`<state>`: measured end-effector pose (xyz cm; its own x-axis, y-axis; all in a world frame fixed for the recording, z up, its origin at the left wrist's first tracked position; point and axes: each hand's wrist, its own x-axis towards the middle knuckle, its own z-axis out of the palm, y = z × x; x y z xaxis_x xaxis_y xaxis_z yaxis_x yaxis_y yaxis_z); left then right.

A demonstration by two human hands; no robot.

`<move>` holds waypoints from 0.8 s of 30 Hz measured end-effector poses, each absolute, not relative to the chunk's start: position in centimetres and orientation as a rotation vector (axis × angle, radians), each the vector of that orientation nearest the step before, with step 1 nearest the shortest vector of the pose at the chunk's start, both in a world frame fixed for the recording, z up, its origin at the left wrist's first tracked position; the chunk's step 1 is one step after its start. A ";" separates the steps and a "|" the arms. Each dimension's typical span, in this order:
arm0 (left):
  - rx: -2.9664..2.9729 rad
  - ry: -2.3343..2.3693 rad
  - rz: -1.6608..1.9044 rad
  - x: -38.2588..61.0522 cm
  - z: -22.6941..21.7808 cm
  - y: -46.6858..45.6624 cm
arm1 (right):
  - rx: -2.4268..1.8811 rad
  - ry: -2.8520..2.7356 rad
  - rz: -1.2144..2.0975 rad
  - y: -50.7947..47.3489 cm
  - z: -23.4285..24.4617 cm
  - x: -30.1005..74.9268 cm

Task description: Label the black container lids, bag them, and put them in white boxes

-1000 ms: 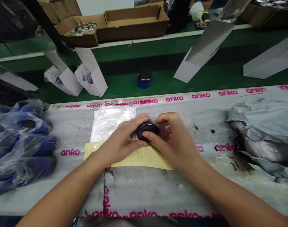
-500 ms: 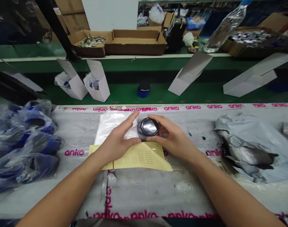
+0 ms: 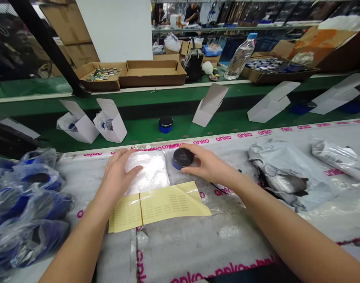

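In the head view my right hand (image 3: 211, 164) grips a round blue item with a black top (image 3: 182, 158), thumb and fingers around its right side. It rests low over the covered table, just right of a stack of clear plastic bags (image 3: 152, 169). My left hand (image 3: 117, 173) lies at the left edge of that stack, thumb apart from the fingers and nothing held. A yellow sheet of printed labels (image 3: 170, 204) lies in front of the bags, partly overlapping them. A similar round blue item (image 3: 165, 125) stands on the green ledge behind.
Bagged blue items (image 3: 41, 200) crowd the left. A torn grey plastic bag (image 3: 312, 169) lies to the right. White open boxes (image 3: 114, 125) stand along the green ledge (image 3: 144, 131). Cardboard trays (image 3: 153, 80) and a clear bottle (image 3: 240, 59) sit on the shelf above.
My left hand has moved left, away from the round item and onto the bag stack's edge. My right hand still holds the item. The camera view has shifted, showing more of the background.
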<state>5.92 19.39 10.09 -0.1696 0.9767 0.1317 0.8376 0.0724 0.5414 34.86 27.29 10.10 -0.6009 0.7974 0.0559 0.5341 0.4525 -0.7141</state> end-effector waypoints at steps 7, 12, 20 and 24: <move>1.742 2.103 0.697 5.7 10.1 19.6 | -1.087 -2.276 1.176 28.0 11.5 36.0; 1.799 2.057 0.794 5.5 10.0 19.8 | -1.147 -2.003 1.192 28.2 11.1 37.8; 1.794 1.965 0.956 5.1 9.5 20.0 | -1.457 -2.214 0.746 32.5 10.3 36.1; 1.751 1.978 0.954 4.9 9.4 20.1 | -1.342 -2.284 0.468 36.0 12.6 30.5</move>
<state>4.87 20.05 9.36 -0.1892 0.9651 0.1812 0.7429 0.0200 0.6692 30.49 35.99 12.60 -0.4272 0.8804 0.2057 0.7287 0.4699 -0.4981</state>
